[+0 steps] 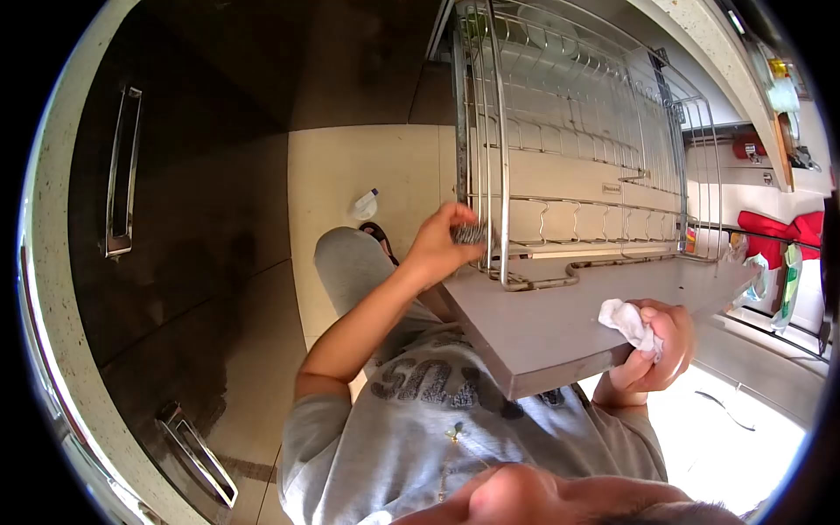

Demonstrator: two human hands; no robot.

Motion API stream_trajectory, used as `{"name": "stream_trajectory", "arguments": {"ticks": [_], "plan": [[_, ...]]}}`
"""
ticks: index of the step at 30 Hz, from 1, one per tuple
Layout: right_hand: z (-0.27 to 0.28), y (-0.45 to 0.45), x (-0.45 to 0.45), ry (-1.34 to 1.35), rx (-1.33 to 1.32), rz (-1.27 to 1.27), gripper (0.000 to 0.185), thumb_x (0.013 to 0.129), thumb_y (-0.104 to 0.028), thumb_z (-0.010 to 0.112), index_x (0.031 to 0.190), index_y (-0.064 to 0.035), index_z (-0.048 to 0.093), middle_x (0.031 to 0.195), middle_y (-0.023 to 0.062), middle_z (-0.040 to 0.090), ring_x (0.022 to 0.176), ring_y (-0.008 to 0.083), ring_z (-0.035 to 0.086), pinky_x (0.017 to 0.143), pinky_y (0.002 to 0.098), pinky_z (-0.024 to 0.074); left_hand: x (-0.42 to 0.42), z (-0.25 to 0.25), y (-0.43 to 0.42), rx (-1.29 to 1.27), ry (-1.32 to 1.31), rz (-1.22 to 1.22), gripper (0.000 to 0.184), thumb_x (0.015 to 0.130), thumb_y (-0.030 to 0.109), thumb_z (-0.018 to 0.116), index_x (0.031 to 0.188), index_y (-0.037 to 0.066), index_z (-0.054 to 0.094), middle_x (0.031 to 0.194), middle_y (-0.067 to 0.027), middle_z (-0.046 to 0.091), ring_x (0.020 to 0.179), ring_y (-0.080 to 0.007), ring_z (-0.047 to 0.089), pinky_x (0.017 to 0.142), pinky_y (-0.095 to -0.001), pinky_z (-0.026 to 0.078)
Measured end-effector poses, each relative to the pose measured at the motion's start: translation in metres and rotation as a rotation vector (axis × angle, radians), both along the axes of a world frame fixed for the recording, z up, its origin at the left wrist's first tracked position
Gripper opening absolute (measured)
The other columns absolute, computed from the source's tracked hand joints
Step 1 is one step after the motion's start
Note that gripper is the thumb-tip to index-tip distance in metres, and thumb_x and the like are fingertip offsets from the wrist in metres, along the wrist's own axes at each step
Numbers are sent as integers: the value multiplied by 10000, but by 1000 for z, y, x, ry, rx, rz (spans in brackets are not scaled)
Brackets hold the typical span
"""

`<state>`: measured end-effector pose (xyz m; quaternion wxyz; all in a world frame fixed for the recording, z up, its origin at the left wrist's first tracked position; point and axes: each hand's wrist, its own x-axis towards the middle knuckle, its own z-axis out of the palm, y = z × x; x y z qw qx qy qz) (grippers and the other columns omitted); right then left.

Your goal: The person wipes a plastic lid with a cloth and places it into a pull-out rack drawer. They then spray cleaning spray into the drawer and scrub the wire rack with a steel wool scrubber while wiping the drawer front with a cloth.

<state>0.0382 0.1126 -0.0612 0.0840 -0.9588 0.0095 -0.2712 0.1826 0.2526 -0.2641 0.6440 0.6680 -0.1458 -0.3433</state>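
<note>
My left hand (437, 244) is closed around a dark steel wool scrubber (469, 234), its fingers beside the lower left upright of a metal wire rack (503, 157). The rack is fitted behind a grey drawer front (542, 319), and its lower wires look stained brown. On the right, my right hand (662, 348) grips a crumpled white cloth (626, 324) at the top edge of the drawer front. Part of the scrubber is hidden by my fingers.
A white bottle with a blue cap (366, 205) lies on the tiled floor (350, 166). Dark cabinets with a metal handle (124, 171) line the left side. A green item (475, 24) sits at the rack's far end. Red cloth (781, 234) hangs at right.
</note>
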Motion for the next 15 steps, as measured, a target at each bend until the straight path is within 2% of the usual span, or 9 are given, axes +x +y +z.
{"name": "stream_trajectory", "arguments": {"ticks": [1,3,4,5,6,7,9,10,15], "plan": [[0,1,0,4,7,-6,270,776,-203,361,810,30,493,646,176,521,510,245,499,469,315,409,-4,-2,7,34,3,-120,425,616,69,712,962,37,468,955,-94,554,939,-180,515,805,-276,404],[-2,0,1,-25,-10,1,261,788,-213,357,829,8,489,635,168,530,509,241,508,456,321,410,14,7,1,53,24,-139,437,626,69,710,978,35,452,981,-93,547,933,-184,516,824,-277,403],[-2,-1,3,-24,-1,2,261,788,-213,357,829,8,489,635,168,530,509,241,508,456,321,410,19,6,-7,9,81,-26,436,629,69,710,978,36,450,983,-92,544,935,-182,516,839,-280,395],[-3,-1,3,-48,-24,8,257,813,-226,359,846,-12,497,628,118,556,483,206,503,428,293,384,21,6,-10,-24,127,70,434,632,69,710,977,37,449,985,-91,542,936,-181,515,853,-283,387],[-2,-3,5,-63,-67,31,253,838,-239,362,864,-32,505,622,67,581,457,171,498,400,265,359,20,11,-11,-22,149,84,421,632,53,707,969,38,455,982,-93,541,937,-172,512,843,-269,391],[-1,-4,7,-76,-66,21,253,838,-239,362,864,-32,505,622,67,581,457,171,498,400,265,359,19,10,-8,-20,136,74,421,632,53,707,969,38,455,982,-93,541,937,-172,512,843,-269,391],[0,-6,6,-73,-93,98,288,862,-273,358,863,-28,508,610,75,578,447,160,493,381,252,345,2,3,7,60,-13,-188,410,629,36,707,956,35,460,977,-90,544,931,-158,509,795,-250,412],[-2,-6,6,-69,-85,92,288,862,-273,358,863,-28,508,610,75,578,447,160,493,381,252,345,-3,-2,13,-5,124,-231,396,630,31,711,941,35,466,959,-80,549,931,-145,509,780,-245,417],[-3,-6,13,-176,-139,114,299,881,-280,348,860,-30,511,599,72,573,412,147,472,363,241,329,18,24,22,-29,46,-274,356,656,17,703,925,39,470,927,-57,551,919,-126,511,777,-250,420]]}}
